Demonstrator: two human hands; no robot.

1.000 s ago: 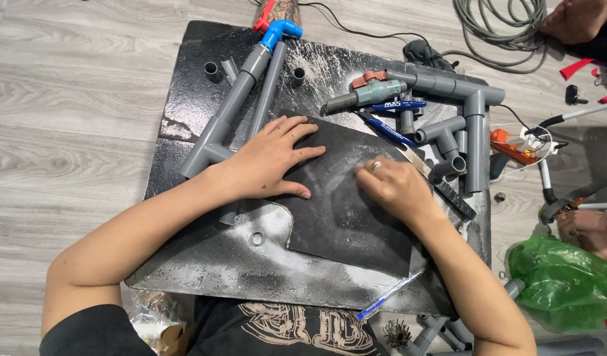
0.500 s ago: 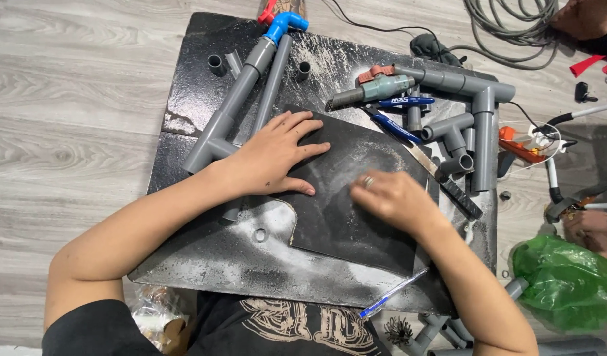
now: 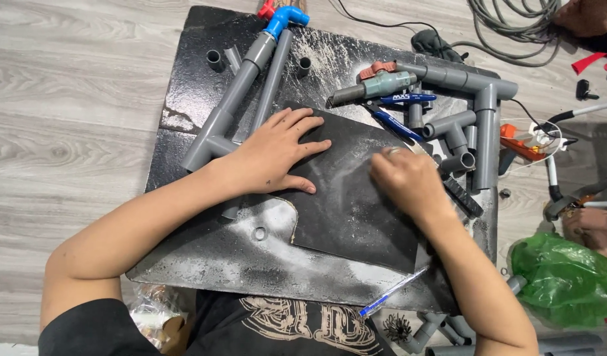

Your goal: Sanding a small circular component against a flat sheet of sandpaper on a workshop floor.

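My left hand [image 3: 277, 155] lies flat, fingers spread, on a black sheet [image 3: 356, 198] that rests on a large dusty black board [image 3: 211, 257]. My right hand [image 3: 412, 184] is curled into a loose fist and presses on the sheet's right part; whatever it may hold is hidden under the fingers. A ring shows on one finger. Just beyond the right hand lies a black-handled tool with blue grips [image 3: 399, 125].
Grey plastic pipes and fittings [image 3: 478, 125] crowd the board's right side, with a valve with a red handle [image 3: 382, 82]. A long grey pipe with a blue elbow [image 3: 250, 86] lies at left. A green bag [image 3: 567, 280], cables [image 3: 508, 26] and another person's hand [image 3: 583, 13] are on the wooden floor.
My right hand slid slightly toward me and to the right on the sheet. The left hand stayed pressed in place.
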